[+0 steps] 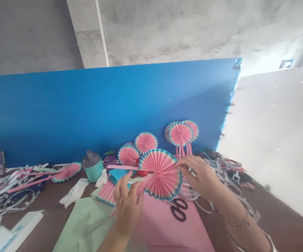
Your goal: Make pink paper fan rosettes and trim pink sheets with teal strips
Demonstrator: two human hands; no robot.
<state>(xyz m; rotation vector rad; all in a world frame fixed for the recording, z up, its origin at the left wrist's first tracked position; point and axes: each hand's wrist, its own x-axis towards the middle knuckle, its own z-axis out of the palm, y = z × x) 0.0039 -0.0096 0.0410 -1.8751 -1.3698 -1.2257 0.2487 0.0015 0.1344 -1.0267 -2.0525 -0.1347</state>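
Note:
A round pleated paper fan (160, 174), pink with a blue rim, is held up over the table between both hands. My left hand (127, 204) grips its pink stick handle from below. My right hand (200, 176) pinches the fan's right edge with its fingertips. A second pink stick (125, 168) juts left from the fan's centre. Under the hands lie a pink paper sheet (167, 227) and a pale green sheet (84, 224).
Finished fans (180, 134) lean against a blue board (88, 105) at the back. Black scissors (179, 208) lie on the pink sheet. A teal cup (93, 166), a folded pleated piece (106, 192) and heaps of paper strips (1, 190) crowd the brown table.

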